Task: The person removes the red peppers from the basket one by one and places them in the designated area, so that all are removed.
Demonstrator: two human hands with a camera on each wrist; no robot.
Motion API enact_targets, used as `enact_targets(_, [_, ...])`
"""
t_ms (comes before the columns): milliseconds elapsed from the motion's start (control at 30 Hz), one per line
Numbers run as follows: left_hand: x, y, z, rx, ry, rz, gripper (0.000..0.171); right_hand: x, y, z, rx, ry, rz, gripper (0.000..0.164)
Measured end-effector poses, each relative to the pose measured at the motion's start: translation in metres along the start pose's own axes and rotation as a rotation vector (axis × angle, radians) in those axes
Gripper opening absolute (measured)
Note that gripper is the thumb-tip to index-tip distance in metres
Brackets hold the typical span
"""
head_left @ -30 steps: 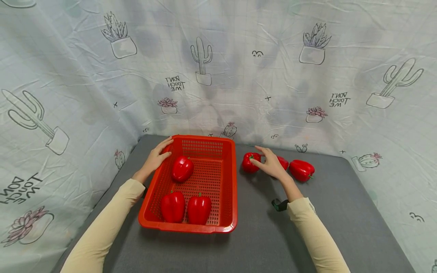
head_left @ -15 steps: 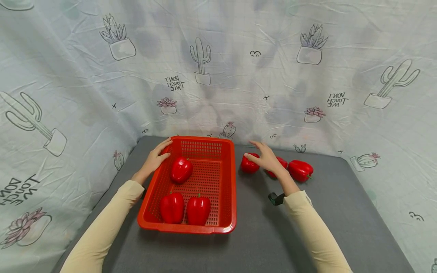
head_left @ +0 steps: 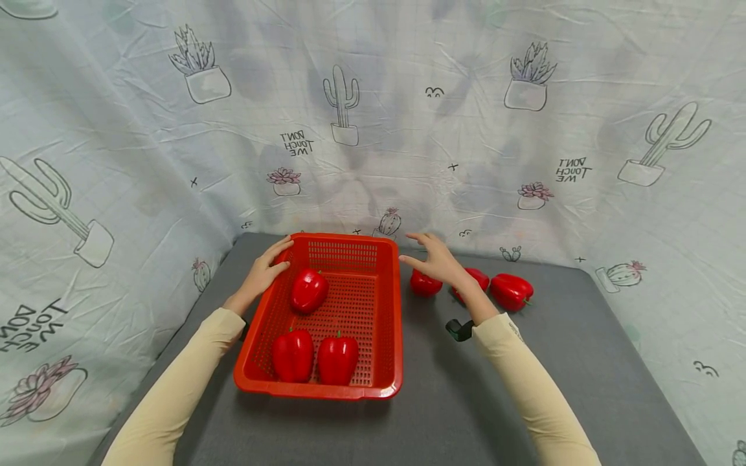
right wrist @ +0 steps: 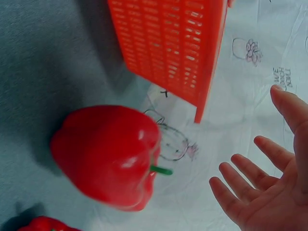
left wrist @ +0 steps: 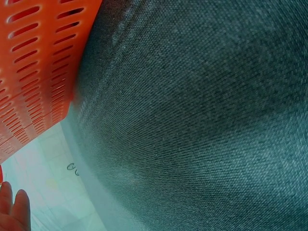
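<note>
Right hand (head_left: pixel 438 262) moved toward basket (head_left: pixel 397 317) (left hand (head_left: pixel 261 273) touching), nearest pepper (head_left: pixel 426 287) below

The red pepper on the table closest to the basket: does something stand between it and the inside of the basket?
Yes. The basket's right wall stands between them; the pepper lies outside it, on the table. In the head view, the right hand partly covers the pepper. Nothing else visible is in between.
</note>
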State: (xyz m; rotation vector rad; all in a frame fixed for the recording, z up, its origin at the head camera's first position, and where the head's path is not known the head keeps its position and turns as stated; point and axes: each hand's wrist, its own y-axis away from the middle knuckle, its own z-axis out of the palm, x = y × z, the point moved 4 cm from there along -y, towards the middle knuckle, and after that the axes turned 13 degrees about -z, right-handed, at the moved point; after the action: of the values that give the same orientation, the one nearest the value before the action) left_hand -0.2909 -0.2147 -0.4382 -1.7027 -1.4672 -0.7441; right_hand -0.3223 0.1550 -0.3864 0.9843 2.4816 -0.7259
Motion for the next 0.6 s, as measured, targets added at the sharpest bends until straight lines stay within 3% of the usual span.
enact_targets(100, [0.006, 0.003, -0.001, 0.000, -0.009, 0.001, 0.046, -0.006, -0.006, 0.002, -0.022, 0.003, -0.009, 0.062])
enact_targets(367, [-0.028, -0.013, 0.008, 0.027, -0.038, -0.013, 0.048, -0.018, -0.027, 0.006, -0.089, -0.013, -0.053, 0.062])
enact_targets(600, [-0.028, -0.014, 0.011, 0.038, -0.026, -0.014, 0.049, -0.030, -0.043, 0.010, -0.148, -0.001, -0.106, 0.064])
